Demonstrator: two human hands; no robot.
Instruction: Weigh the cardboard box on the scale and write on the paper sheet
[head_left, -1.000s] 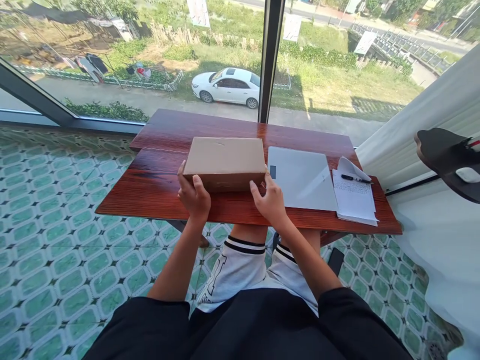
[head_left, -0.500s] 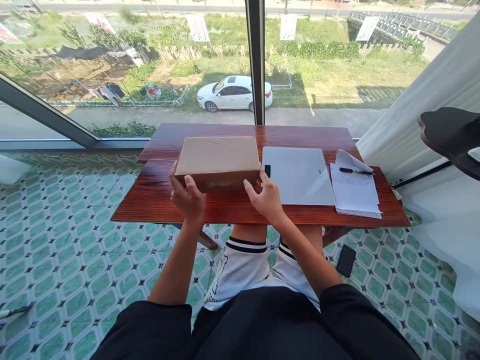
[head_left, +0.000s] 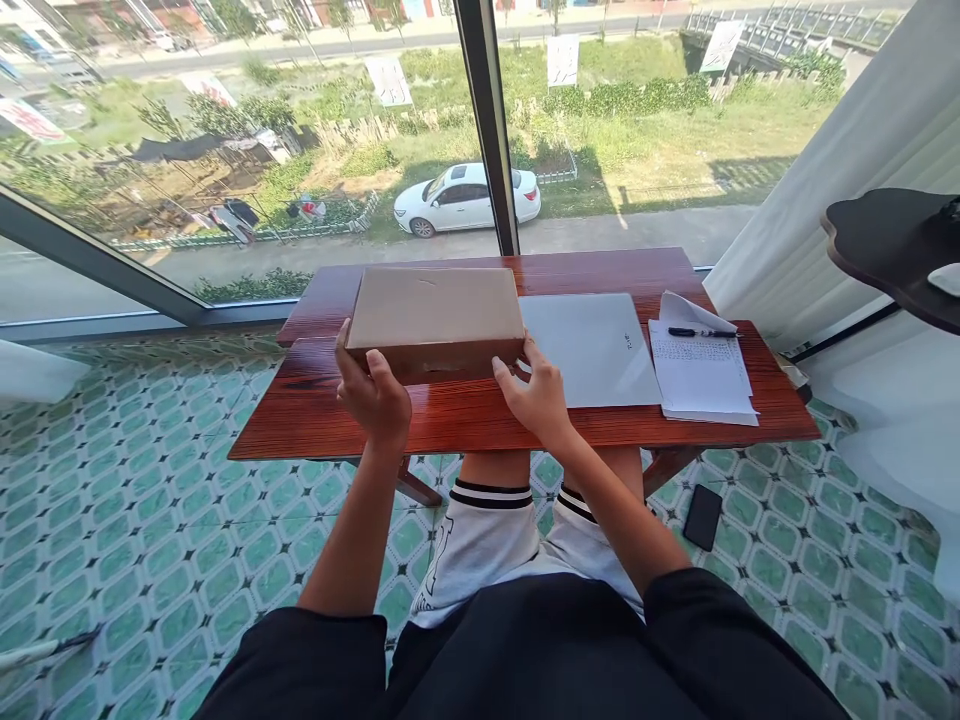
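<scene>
A closed brown cardboard box (head_left: 437,308) is held over the left half of the dark red wooden table (head_left: 450,425). My left hand (head_left: 375,395) grips its near left corner, the thumb on the front face and the fingers along the side. At the near right corner, my right hand (head_left: 536,390) holds the box with thumb in front and fingers at the side. The box's underside and some fingertips are hidden. Just right of the box lies a flat silver laptop (head_left: 589,350), its lid down; the box covers part of its left edge.
Written papers (head_left: 701,370) with a black pen (head_left: 703,333) on top lie at the table's right end. A black phone (head_left: 703,517) rests on the tiled floor. A white curtain (head_left: 847,150) and a dark scalloped shelf (head_left: 892,250) stand on the right. Large windows lie beyond the table.
The box is slightly more level and turned a little, both hands still on it. My view has tilted slightly, shifting the table and window frame in the picture.
</scene>
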